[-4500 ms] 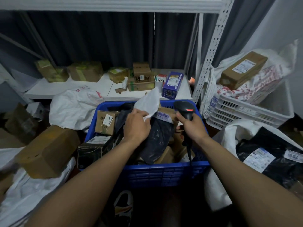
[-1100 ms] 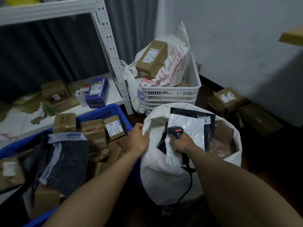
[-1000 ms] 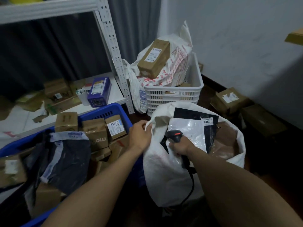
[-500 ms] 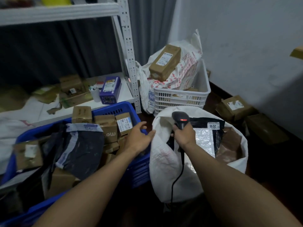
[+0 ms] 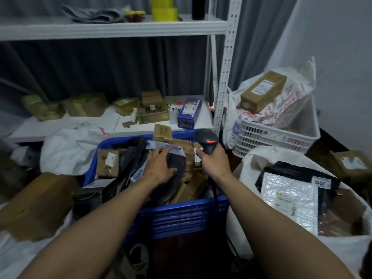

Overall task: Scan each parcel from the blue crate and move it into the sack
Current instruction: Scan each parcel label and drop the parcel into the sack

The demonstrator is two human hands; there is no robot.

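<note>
Now off white woven sack [image 5: 259, 156], back at blue plastic crate [image 5: 181, 216]. Left hand [image 5: 160, 168] spread on dark plastic mailer [image 5: 178, 161], right hand [image 5: 213, 165] grips black scanner [image 5: 207, 138]; next parcel starts, likely.

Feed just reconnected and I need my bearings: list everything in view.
crate: one, blue, front centre
bag: one, black, atop the crate's parcels
boxes: several, brown, in the crate
sack: one, white, right of the crate
envelope: one, white, in the sack
basket: one, white, behind the sack
long box: one, brown, atop the basket's load
small box: one, purple, lower shelf
rolls: two, yellow, top shelf
scanner: one, black, above the crate
left hand: rests on the bag
right hand: grips the scanner
</note>
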